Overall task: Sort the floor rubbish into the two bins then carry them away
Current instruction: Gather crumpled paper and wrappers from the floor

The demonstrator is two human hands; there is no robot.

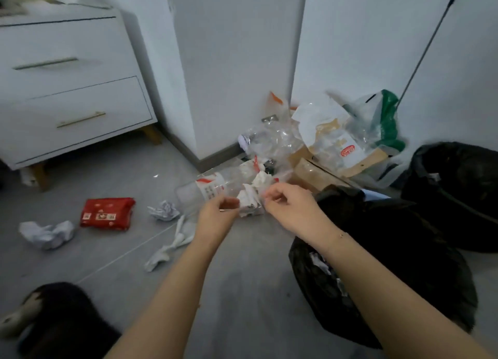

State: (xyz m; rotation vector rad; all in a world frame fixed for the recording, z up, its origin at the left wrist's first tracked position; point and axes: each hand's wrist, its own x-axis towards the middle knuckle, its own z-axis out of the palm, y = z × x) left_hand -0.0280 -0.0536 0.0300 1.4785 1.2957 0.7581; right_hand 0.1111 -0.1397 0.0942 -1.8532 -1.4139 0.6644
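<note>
Both hands pinch one crumpled paper wad (pixel 249 201): left hand (pixel 219 213), right hand (pixel 283 199). Such a light pinch could drop it short of the black bin bag (pixel 377 251).

left hand (pixel 218 212), right hand (pixel 286 201) (both curled)

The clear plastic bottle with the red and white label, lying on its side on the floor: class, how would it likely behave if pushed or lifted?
The clear plastic bottle with the red and white label looks empty, so probably light. Lying on its round side on the smooth grey floor, it would likely roll if nudged. Its thin walls may dent when squeezed.
</note>
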